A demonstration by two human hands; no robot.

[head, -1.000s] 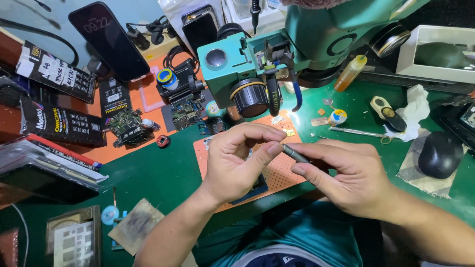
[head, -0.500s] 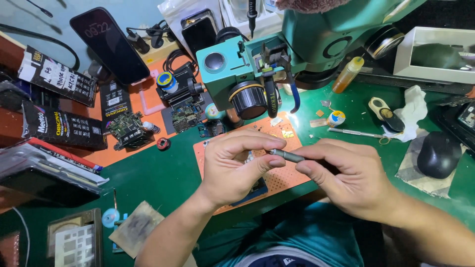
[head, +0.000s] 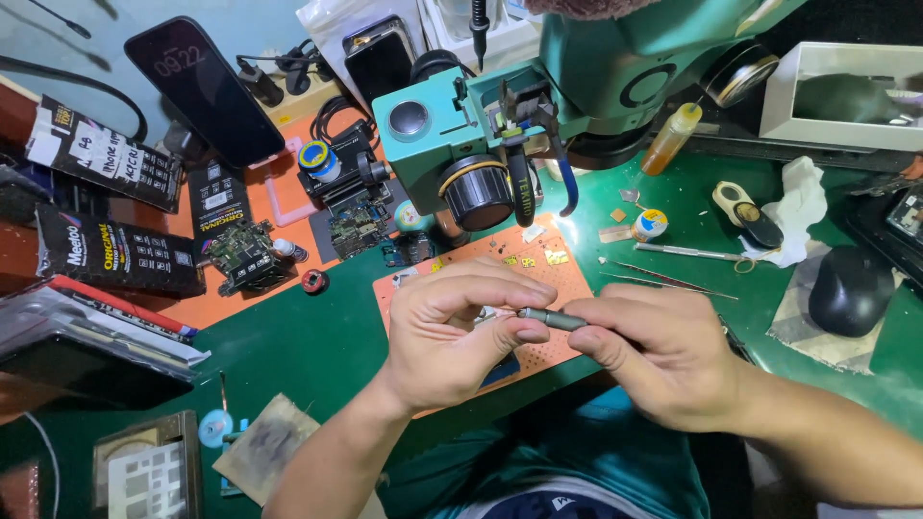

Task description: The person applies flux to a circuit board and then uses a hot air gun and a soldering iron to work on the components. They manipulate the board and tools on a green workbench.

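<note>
Tool: a slim grey metal handpiece (head: 553, 318) lies level between both hands, above the orange mat, its two ends hidden under the fingertips.
Microscope: a big teal stereo microscope (head: 577, 86) stands well beyond the fingers, its black focus knob (head: 478, 192) turned toward the person.
Green mat: a green work surface (head: 288, 336) spreads under and around both hands.
Orange mat: an orange perforated pad (head: 538, 264) lies directly below and just beyond the fingers, with tiny parts on it.
Phone: a dark phone (head: 204, 88) leans far off to the left of the fingers, screen lit.
Left hand: the left hand (head: 452, 332) curls over the tool's left end, thumb and forefinger pinching it, the other fingers bent close above.
Right hand: the right hand (head: 663, 356) grips the tool's right end between thumb and forefinger, the rest folded into the palm.
Mouse: a black mouse (head: 851, 288) sits well to the right of the right fingers.
Circuit boards: two bare boards (head: 245, 255) rest left of the left fingers, on an orange sheet.
Bottle: a small amber bottle (head: 670, 139) stands beyond the right fingers, by the microscope base.
Tweezers: thin metal tweezers (head: 673, 252) lie near, just past the right knuckles.
</note>
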